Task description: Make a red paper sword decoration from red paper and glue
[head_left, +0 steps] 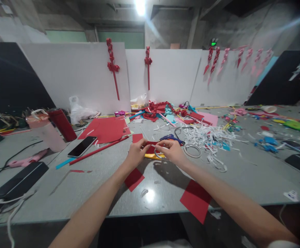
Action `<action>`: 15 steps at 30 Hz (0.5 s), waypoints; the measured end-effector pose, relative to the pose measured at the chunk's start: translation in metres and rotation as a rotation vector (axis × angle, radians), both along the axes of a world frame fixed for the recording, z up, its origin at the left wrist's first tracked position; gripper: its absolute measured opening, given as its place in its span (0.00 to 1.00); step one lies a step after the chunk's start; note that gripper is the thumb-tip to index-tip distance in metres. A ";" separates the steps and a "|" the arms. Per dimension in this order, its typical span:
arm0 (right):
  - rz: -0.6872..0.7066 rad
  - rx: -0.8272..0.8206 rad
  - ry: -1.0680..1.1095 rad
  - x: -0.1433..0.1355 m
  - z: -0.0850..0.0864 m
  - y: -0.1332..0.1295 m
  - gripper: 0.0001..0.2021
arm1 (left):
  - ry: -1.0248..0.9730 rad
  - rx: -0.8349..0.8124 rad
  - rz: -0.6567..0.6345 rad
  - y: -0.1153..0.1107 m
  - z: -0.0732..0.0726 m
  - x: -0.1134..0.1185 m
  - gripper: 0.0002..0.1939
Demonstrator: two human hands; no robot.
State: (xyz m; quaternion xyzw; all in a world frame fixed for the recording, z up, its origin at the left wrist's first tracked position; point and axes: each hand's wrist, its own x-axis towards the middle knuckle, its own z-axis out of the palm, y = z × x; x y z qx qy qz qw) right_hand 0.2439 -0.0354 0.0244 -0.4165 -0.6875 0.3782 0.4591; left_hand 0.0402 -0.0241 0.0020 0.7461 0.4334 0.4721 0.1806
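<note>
Over the middle of the table, my left hand point(137, 151) and my right hand point(171, 150) pinch a small piece of red paper point(152, 143) between thumbs and fingers, one hand at each end. Its exact fold is partly hidden by my fingers. Just below lies a yellow tool point(153, 156), perhaps a cutter, partly covered by my hands. Behind my right hand rests a blue glue gun point(172, 138). A red paper square point(134, 179) lies near my left forearm, and a larger red square point(195, 200) sticks out over the front edge under my right forearm.
A heap of white paper strips point(209, 136) and a ring-shaped roll point(192, 151) lie to the right. Leftward are red sheets point(105, 129), a phone point(82, 147), a pink bottle point(45, 131), a red tumbler point(61, 124) and a black power strip point(19, 181). White boards point(165, 75) stand behind.
</note>
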 end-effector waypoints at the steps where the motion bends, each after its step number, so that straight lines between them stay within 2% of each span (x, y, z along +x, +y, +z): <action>1: -0.001 -0.009 0.004 0.000 0.000 0.000 0.19 | 0.017 0.027 -0.003 0.000 0.000 0.000 0.06; 8: -0.022 -0.047 0.064 -0.003 0.000 -0.003 0.21 | 0.015 0.147 -0.048 -0.006 0.004 0.007 0.08; 15: -0.032 -0.024 0.074 -0.004 -0.001 -0.003 0.22 | -0.004 0.101 -0.121 -0.010 0.007 0.009 0.08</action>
